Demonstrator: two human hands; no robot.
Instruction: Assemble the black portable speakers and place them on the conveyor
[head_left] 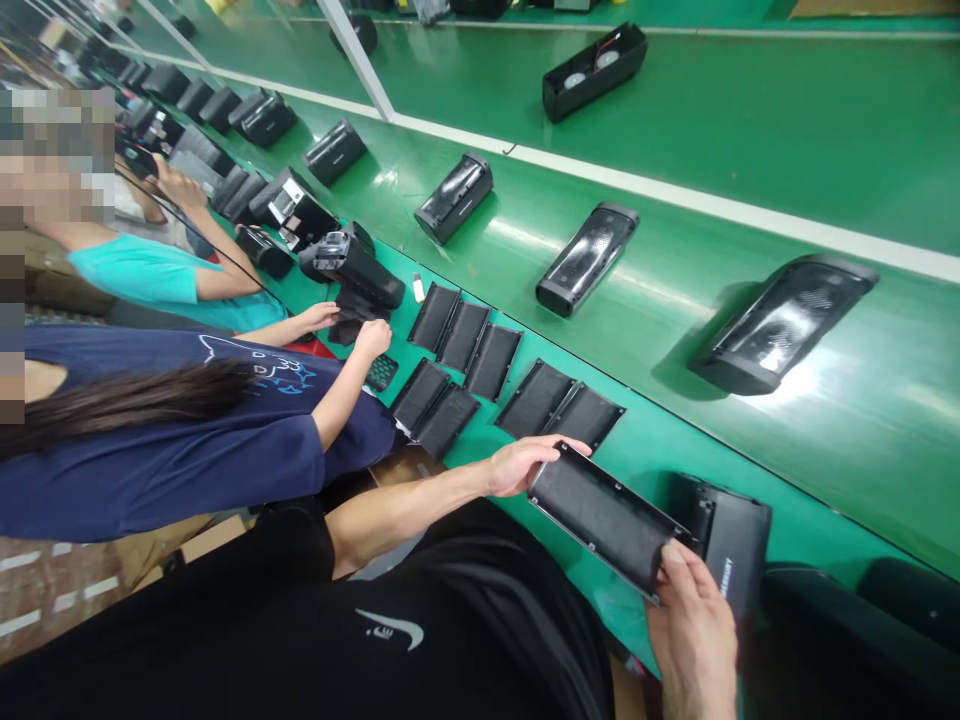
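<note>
The left hand (525,467) and right hand (694,625), both partly closed, grip opposite ends of a black rectangular panel (604,518), held over the green workbench (637,470) just left of a black housing (731,540).

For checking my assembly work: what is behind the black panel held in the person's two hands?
Behind the black panel, a black speaker housing with white lettering rests on the green bench. The panel hides the housing's left part, so that side cannot be seen.
</note>
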